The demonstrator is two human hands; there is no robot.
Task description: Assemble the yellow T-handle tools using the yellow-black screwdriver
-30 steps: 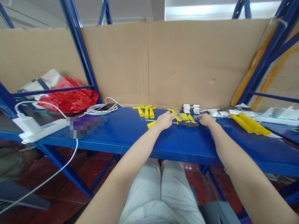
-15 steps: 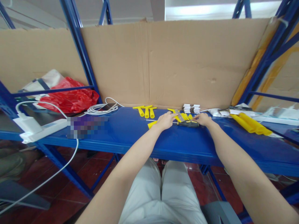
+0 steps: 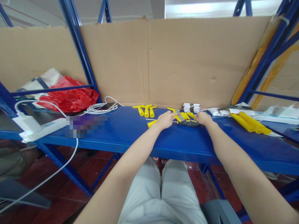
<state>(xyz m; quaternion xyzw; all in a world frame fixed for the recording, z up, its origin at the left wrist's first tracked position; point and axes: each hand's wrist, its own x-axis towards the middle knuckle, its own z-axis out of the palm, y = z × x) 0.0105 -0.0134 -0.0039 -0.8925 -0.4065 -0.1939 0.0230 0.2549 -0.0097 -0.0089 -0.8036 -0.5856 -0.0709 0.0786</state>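
Note:
My left hand (image 3: pixel 166 120) is closed, its fingertips on a flat grey metal strip (image 3: pixel 180 116) that slants over several small yellow plastic pieces (image 3: pixel 185 115). Beneath that hand runs the thin shaft of a screwdriver, whose black and yellow handle (image 3: pixel 188 123) lies towards my right hand. My right hand (image 3: pixel 203 119) pinches a small yellow plastic piece (image 3: pixel 191 114) at the right end of the pile. Partly hidden by my left wrist is a yellow tube-like handle (image 3: pixel 151 123). Farther back are three yellow T-shaped handles (image 3: pixel 146 111) in a row.
Behind the pile stands a stack of small white packets (image 3: pixel 191 108) against the cardboard (image 3: pixel 187 62). Yellow tubes (image 3: pixel 249 123) and white wrappers lie right on the blue shelf (image 3: pixel 130 133). A coiled white cable (image 3: pixel 100 109), power strip (image 3: pixel 49 128) and red bag (image 3: pixel 70 96) are left.
My right fingers have closed on a small yellow piece at the end of the pile, and it now sits turned towards them. My left hand has stayed in place.

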